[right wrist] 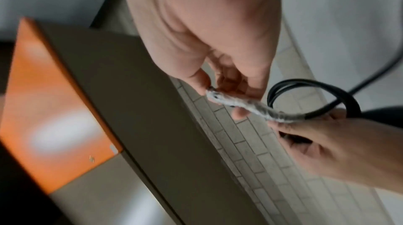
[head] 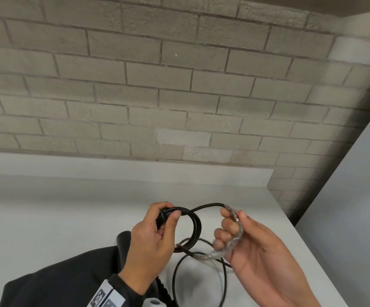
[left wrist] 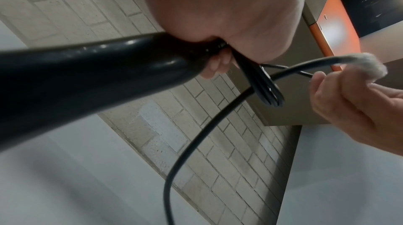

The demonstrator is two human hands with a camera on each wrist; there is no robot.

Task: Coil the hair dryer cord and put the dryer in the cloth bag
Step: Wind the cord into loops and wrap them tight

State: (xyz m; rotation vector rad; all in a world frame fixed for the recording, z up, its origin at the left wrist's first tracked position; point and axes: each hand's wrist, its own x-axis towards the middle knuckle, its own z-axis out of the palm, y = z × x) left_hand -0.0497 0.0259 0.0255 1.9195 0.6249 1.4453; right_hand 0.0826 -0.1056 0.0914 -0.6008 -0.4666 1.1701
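Observation:
My left hand (head: 168, 212) grips a small bundle of black cord loops (head: 193, 227) above the white table. In the left wrist view the same hand (left wrist: 218, 66) also holds the glossy black dryer (left wrist: 87, 77) against the palm, with the loops (left wrist: 261, 89) hanging from it. My right hand (head: 232, 218) pinches a stretch of cord wrapped in clear tape (head: 238, 229), to the right of the bundle; the right wrist view shows the tape (right wrist: 240, 104) between thumb and fingers (right wrist: 224, 80). More cord (head: 176, 282) lies loose on the table. The black cloth bag (head: 58, 282) lies at the lower left, under my left forearm.
The white table (head: 69, 207) runs back to a grey brick wall (head: 157, 96). Its right edge slants past my right hand, with a pale panel (head: 345, 196) beyond it. An orange-fronted cabinet (right wrist: 43, 108) hangs overhead in the wrist views.

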